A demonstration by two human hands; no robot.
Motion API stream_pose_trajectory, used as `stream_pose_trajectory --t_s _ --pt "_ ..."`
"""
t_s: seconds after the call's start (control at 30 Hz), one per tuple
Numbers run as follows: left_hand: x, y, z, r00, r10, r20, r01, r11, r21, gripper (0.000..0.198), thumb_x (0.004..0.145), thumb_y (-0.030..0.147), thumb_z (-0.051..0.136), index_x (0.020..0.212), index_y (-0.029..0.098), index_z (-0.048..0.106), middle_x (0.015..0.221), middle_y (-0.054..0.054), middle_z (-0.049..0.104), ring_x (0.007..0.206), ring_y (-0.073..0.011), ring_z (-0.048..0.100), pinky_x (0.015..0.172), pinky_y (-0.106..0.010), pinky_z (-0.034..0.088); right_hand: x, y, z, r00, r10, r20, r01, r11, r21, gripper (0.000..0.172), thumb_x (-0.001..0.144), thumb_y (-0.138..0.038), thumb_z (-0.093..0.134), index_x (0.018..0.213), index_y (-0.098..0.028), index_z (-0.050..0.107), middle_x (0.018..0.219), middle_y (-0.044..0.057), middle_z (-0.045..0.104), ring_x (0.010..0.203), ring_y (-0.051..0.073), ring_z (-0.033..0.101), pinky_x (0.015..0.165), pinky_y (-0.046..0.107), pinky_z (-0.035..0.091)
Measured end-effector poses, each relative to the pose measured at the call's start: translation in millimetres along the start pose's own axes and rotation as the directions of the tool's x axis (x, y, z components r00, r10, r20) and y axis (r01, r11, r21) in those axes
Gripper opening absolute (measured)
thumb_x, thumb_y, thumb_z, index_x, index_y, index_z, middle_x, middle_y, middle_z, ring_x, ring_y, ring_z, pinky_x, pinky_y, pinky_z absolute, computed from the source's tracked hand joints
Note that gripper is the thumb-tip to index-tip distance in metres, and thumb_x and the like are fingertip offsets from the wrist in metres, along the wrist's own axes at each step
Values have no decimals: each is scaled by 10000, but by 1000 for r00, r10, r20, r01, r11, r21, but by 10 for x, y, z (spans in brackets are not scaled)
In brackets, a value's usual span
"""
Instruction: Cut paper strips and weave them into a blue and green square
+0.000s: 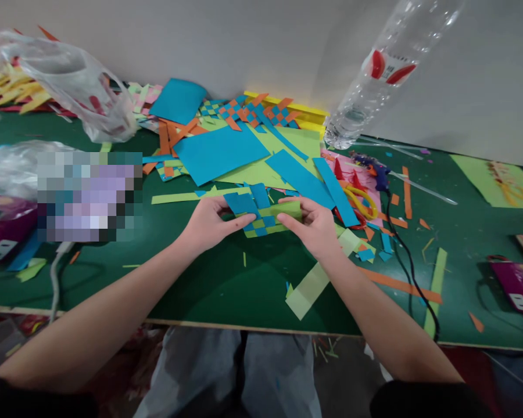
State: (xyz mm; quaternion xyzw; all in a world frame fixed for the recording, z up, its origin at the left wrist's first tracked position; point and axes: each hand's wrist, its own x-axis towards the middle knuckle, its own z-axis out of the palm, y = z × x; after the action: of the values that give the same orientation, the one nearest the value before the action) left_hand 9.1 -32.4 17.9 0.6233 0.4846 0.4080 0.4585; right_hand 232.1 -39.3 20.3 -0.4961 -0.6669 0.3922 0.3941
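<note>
A small woven piece of blue and green paper strips [265,223] is held up above the green table, near the middle of the view. My left hand [215,223] grips its left side, thumb in front, with blue strip ends rising above the thumb. At the right side, my right hand [309,223] pinches the green strip ends between thumb and fingers. The fingers behind the paper are partly hidden. Under my right forearm lies a pale green strip [307,293] on the table.
Blue sheets [222,154] and woven pieces lie behind my hands. To the right are a clear bottle [366,87], scissors [361,202], a glue gun [377,173] with a black cable, and orange scraps. A plastic bag [96,98] and a blurred-out device [91,200] are at the left.
</note>
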Motion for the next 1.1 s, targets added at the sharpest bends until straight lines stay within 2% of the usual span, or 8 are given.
stream_pose_trajectory --t_s 0.17,0.3,0.43,0.5,0.67,0.83,0.97,1.1 --pt "9 -2 -4 998 32 63 -36 997 66 319 731 428 747 944 191 749 1002 -50 753 903 -237 707 813 -357 586 -21 -52 17 999 -36 11 36 999 4 257 844 -440 634 919 -213 727 833 32 731 691 150 656 581 272 525" --pt "-2 19 -18 999 42 11 -43 995 88 288 739 444 735 899 206 759 937 -40 761 852 -228 710 767 -340 589 -39 -75 31 998 -48 36 49 999 -11 235 844 -430 638 921 -228 730 782 15 731 659 142 652 569 262 519" --pt "-14 54 -22 999 14 -33 -9 992 125 280 701 466 757 815 211 769 854 -32 764 808 -239 709 730 -353 592 -37 -88 31 994 -69 87 74 996 -47 249 857 -442 617 929 -232 731 829 19 739 662 144 654 597 274 528" --pt "-9 48 -16 999 -12 -44 16 996 82 281 676 461 777 809 213 771 847 -33 764 816 -245 709 741 -361 592 -34 -91 31 991 -83 103 89 994 -58 248 860 -442 615 921 -232 731 851 19 741 662 140 653 615 273 532" --pt "17 8 2 997 -72 -39 68 993 -101 324 625 432 820 854 209 766 906 -53 759 832 -242 706 759 -361 592 -40 -92 38 985 -105 135 113 992 -51 221 868 -415 615 915 -228 721 897 15 744 762 154 684 668 264 539" --pt "-5 50 6 987 -20 -159 23 1000 21 248 627 407 812 701 181 741 768 -42 739 743 -207 685 678 -306 575 -75 -93 64 985 -124 117 134 987 -84 353 836 -422 649 1139 -240 636 1148 46 694 950 201 685 763 306 552" --pt "-27 81 13 981 39 -190 -24 996 80 235 619 396 810 715 194 740 772 -33 728 720 -188 668 632 -281 558 -90 -93 74 982 -142 122 164 967 -194 233 890 -420 580 977 -239 698 918 28 743 777 172 690 650 271 532" --pt "-34 83 13 996 42 -85 -39 998 39 243 651 421 787 748 203 741 793 -44 729 724 -193 667 629 -296 557 -86 -91 78 973 -173 155 206 951 -229 201 902 -381 576 947 -238 711 905 18 750 747 163 691 608 255 513"
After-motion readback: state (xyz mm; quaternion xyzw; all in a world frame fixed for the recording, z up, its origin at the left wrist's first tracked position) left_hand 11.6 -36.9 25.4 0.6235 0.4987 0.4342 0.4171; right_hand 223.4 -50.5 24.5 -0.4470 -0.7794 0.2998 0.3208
